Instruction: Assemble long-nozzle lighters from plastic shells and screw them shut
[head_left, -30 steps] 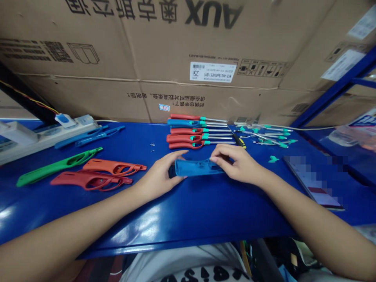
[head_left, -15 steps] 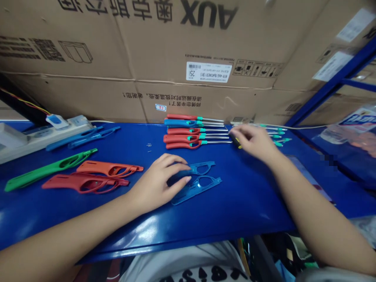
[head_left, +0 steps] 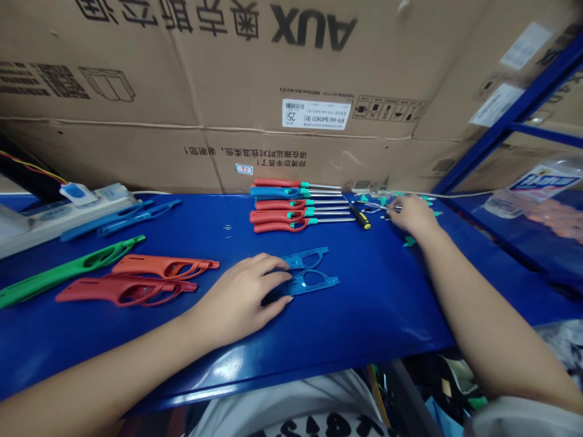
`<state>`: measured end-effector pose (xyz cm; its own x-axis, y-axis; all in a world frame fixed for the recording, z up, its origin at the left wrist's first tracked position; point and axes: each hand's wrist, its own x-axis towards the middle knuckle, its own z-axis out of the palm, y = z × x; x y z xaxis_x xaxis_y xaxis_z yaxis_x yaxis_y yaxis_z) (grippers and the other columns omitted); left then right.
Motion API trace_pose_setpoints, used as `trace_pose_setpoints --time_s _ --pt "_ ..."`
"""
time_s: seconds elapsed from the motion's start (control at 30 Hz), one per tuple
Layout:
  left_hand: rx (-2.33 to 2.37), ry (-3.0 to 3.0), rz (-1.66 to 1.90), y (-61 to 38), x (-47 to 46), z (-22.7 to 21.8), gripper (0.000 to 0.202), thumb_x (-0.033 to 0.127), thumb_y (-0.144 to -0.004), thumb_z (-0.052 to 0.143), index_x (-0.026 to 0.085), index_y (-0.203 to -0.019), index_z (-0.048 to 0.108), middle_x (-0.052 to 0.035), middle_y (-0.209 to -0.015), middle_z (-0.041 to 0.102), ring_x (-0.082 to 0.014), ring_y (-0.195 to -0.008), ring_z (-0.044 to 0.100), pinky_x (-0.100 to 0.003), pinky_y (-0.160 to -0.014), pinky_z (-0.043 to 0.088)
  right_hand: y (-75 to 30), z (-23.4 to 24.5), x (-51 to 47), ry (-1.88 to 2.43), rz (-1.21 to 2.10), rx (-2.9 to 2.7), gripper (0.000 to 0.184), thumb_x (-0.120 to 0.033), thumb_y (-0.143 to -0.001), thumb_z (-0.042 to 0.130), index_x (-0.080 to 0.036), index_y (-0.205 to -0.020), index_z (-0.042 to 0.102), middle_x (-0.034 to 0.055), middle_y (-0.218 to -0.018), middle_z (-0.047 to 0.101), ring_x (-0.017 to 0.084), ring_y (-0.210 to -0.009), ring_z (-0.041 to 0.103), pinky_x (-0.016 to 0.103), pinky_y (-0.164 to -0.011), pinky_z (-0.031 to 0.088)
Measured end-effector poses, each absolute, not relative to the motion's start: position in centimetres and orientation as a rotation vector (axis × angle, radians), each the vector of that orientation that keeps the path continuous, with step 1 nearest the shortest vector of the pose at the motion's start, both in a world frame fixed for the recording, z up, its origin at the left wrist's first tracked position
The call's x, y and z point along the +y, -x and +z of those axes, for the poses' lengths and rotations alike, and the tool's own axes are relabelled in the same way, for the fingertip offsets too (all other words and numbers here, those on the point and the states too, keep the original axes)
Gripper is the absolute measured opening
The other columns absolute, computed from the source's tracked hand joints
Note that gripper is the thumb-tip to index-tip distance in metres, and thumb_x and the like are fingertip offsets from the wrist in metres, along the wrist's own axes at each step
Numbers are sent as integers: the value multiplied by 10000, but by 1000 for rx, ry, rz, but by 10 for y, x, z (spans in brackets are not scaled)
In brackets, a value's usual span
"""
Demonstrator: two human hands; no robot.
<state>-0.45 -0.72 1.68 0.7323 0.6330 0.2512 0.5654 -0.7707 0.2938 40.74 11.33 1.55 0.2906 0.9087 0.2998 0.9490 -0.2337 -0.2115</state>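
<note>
My left hand [head_left: 248, 290] lies flat with fingers spread over the handle ends of two blue plastic lighter shell halves [head_left: 310, 271] that rest side by side on the blue table [head_left: 364, 303]. My right hand [head_left: 411, 212] is stretched to the far right, fingers curled among a pile of thin metal rods with teal tips [head_left: 387, 203]; whether it grips one I cannot make out. A yellow-and-black screwdriver [head_left: 361, 218] lies just left of that hand.
Several assembled red and blue lighters [head_left: 291, 206] lie in a row at the back centre. Red, orange and green shell halves [head_left: 132, 276] and blue ones [head_left: 122, 215] lie at left, near a white power strip [head_left: 59, 212]. Cardboard boxes [head_left: 273, 91] form the back wall.
The blue shell has been split into two halves now lying flat under my left hand. My right hand left it and reached far right, past the screwdriver, to the rod pile.
</note>
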Motion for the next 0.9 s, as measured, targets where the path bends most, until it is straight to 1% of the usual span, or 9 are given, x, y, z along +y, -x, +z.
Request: trace_pose_setpoints --time_s 0.1,0.2,0.27,0.4,0.47,0.53,0.63,0.77,0.9 --pt "977 -2733 481 5 -6 16 245 329 -973 590 201 -1150 703 -94 -1220 677 -271 -1100 637 -450 -943 553 -401 21 109 2203 -189 -1665 64 -182 -805 687 -157 -819 629 198 -1013 633 326 -969 593 450 -792 432" --pt "1014 -2729 431 6 -5 17 263 329 -979 577 198 -1169 703 -94 -1209 685 -269 -1083 644 -440 -936 562 -394 30 104 2152 -233 -1665 48 -187 -878 597 -157 -914 606 206 -1017 653 321 -981 613 444 -806 430" --pt "1033 -2732 408 8 -3 18 271 326 -979 574 192 -1176 704 -94 -1208 689 -269 -1085 647 -434 -937 566 -389 36 101 2057 -272 -1671 76 -190 -891 563 -162 -955 591 190 -976 667 318 -959 632 449 -819 443" --pt "1067 -2757 341 14 3 26 254 281 -972 579 174 -1161 709 -93 -1205 697 -265 -1081 664 -428 -940 570 -373 45 95 1777 -321 -1742 83 -206 -868 558 -191 -949 572 144 -945 695 315 -924 662 474 -855 484" --pt "1050 -2789 283 19 6 31 234 262 -964 588 181 -1143 716 -84 -1196 704 -263 -1061 678 -432 -927 573 -361 47 89 1602 -322 -1814 76 -243 -877 563 -203 -942 565 129 -935 702 299 -902 670 457 -849 502" --pt "1009 -2838 273 23 9 34 236 298 -954 618 189 -1139 718 -80 -1189 711 -271 -1053 684 -447 -924 571 -345 48 81 1453 -339 -1845 74 -266 -887 564 -211 -936 559 108 -903 697 280 -853 672 433 -809 518" --pt "1040 -2880 523 26 11 37 359 390 -944 650 193 -1244 670 -95 -1257 687 -293 -1144 650 -476 -995 536 -318 46 65 1332 -270 -1898 72 -280 -909 576 -217 -942 564 80 -880 686 242 -803 667 378 -745 527" --pt "1224 -2751 1011 22 10 39 462 340 -971 620 188 -1398 529 -112 -1356 613 -260 -1256 574 -432 -1075 486 -286 39 45 1198 -108 -2037 66 -262 -925 593 -221 -970 567 59 -860 670 204 -752 648 327 -676 512" --pt "1265 -2696 1027 19 11 36 517 325 -962 638 183 -1429 468 -121 -1377 589 -261 -1281 553 -435 -1094 472 -264 32 31 1095 127 -2152 75 -266 -956 579 -217 -1013 573 64 -916 678 194 -785 652 321 -698 528"
